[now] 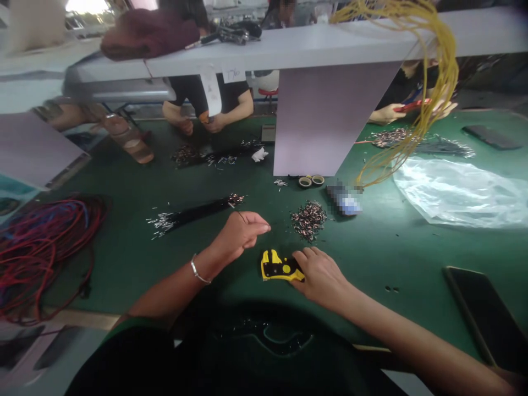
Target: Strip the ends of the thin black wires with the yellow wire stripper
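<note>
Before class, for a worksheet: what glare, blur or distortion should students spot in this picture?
In the head view, the plastic sheet shows bright glare; a pixelated blur hides the small object below the yellow wires; wide-angle distortion makes the white shelf slant across the frame.

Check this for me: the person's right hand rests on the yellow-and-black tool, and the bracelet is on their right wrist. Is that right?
Not quite: the bracelet is on the left wrist, not the right, as the head view shows. The right hand does rest on the yellow-and-black hand tool.
</note>
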A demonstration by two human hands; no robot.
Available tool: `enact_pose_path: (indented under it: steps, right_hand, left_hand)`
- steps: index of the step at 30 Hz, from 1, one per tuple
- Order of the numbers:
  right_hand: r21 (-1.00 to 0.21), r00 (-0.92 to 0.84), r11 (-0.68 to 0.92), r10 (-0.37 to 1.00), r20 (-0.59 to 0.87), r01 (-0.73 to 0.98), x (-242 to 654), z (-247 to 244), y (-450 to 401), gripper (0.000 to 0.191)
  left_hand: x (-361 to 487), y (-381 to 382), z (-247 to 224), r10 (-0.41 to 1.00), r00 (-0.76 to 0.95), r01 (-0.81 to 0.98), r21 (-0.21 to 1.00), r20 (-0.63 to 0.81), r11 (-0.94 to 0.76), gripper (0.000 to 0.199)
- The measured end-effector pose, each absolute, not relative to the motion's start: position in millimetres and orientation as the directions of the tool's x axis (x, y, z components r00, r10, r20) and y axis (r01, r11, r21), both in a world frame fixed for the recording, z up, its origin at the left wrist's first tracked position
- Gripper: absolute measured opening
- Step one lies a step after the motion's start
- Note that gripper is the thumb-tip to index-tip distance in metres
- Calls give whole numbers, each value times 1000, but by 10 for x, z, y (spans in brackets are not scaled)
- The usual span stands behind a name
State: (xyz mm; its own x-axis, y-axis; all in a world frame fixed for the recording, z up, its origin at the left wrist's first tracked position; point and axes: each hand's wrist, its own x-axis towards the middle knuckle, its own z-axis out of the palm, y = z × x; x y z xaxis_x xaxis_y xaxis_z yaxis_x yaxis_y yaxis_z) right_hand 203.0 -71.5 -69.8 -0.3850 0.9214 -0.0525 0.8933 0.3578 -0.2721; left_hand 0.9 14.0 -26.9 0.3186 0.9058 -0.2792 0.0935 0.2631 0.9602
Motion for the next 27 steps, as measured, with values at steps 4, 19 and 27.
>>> enact_pose_path:
  steps: [4,19,27]
  right_hand:
    - [-261,-443,416,895,-52,871,2070,-672,-722,26]
    - [-739,-205,477,877,434,476,1950,-444,-490,22]
    - [-714,-233,514,856,461,475,1925,-427,-488,25]
  left_hand:
    - [22,3,-213,965,260,353,931,2,-97,11]
    - [77,-169,-339,622,546,532,342,561,-775,21]
    - [101,-235,-331,595,620,548,261,511,-795,28]
